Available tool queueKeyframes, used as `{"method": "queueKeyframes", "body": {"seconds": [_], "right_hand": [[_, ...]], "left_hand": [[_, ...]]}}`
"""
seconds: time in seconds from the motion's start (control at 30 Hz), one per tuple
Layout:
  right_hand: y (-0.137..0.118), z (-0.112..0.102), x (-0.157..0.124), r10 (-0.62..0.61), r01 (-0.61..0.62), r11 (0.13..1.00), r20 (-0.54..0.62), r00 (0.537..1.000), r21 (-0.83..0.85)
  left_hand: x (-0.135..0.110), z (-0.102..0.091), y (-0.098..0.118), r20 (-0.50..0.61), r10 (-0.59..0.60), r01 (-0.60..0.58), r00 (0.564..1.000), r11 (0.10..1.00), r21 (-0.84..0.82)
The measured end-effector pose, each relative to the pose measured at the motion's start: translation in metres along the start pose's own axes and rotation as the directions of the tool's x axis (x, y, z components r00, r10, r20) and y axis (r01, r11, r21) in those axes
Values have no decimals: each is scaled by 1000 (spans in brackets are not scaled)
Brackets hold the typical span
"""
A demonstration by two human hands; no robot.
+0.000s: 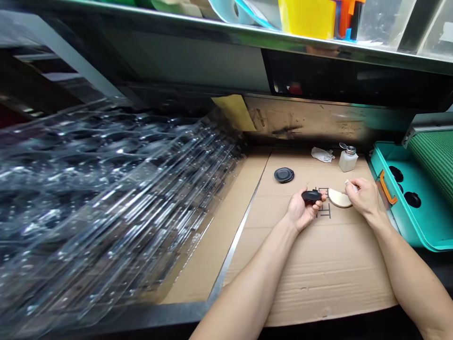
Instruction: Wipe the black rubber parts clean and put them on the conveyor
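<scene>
A black round compact-like case (312, 195) rests in my left hand (305, 208), with thumb and fingers closed about its edges. My right hand (364, 196) is held in a pinch beside it; a small bit of white shows at the fingertips, too small to name. Just left of the right hand lies a round cream-coloured pad (339, 198) on the cardboard, partly covered by that hand. Farther back, a flat black round piece (284, 175) lies on the cardboard (318, 264).
Stacked clear plastic trays (123, 198) fill the left side. At the back stand a white pump bottle (348, 159) with a flipped-up lid and a crumpled white tissue (322, 154). A teal bin (435, 222) with black round pieces sits right. A shelf (226, 34) overhangs.
</scene>
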State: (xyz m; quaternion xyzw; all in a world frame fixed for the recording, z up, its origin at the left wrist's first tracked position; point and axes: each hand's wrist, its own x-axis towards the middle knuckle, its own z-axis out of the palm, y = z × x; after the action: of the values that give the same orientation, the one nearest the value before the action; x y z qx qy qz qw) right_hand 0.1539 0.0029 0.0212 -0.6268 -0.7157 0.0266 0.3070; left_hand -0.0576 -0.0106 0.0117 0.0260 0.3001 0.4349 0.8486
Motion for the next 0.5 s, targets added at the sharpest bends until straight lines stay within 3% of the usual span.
{"method": "queueKeyframes", "body": {"seconds": [0.13,0.3,0.4,0.5], "right_hand": [[17,1,6,71,-70,992,3,997,-101],[36,2,9,171,-124,945,132,976,-303],[36,4,7,84,-35,918,108,991,-394],[27,6,3,-68,104,939,117,991,-329]], "left_hand": [[-1,0,-1,-1,0,0,1000,1000,-30],[-3,-1,1,19,39,-39,999,999,4],[-5,-1,2,73,94,-98,993,993,60],[-8,0,2,150,132,-147,980,985,95]]}}
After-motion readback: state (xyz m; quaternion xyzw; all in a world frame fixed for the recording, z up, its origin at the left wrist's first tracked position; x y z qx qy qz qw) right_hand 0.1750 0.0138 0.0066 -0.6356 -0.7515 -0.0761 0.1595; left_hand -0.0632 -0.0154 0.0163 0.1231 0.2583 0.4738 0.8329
